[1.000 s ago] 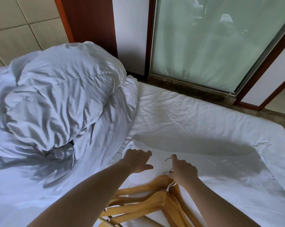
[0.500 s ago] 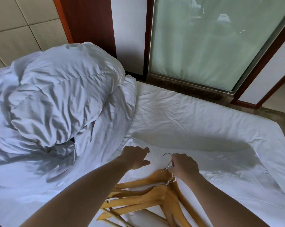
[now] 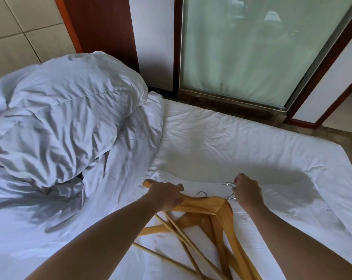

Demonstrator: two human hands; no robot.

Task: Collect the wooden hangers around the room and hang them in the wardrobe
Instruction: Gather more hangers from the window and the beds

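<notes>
Gripping a bunch of wooden hangers (image 3: pixel 221 215) with both hands, you have both bare arms stretched out over the bed (image 3: pixel 241 142). Your left hand (image 3: pixel 165 196) is curled round the upper arm of the top hanger. That arm's tip pokes out past your knuckles on the duvet side. Your right hand (image 3: pixel 248 194) pinches the silver metal hooks (image 3: pixel 229 190) at the neck of the bunch, fingers bent round the wire. One darker hook (image 3: pixel 201 193) sticks up on its own, between your two hands.

The hangers are light wood, several stacked, with shoulders fanning down toward you and thin crossbars splayed over the white sheet at lower centre. Can't tell the exact count because they overlap. Can't tell if the bunch lies on the sheet or is raised off it, since the lower ends run out of frame.

A crumpled white duvet (image 3: pixel 66 122) is heaped on the left side of the bed, near your left hand but apart from it. A frosted glass panel (image 3: pixel 262 47) in a dark wood frame (image 3: pixel 178 47) stands beyond the far bed edge. A tiled wall (image 3: pixel 19 27) is at top left.
</notes>
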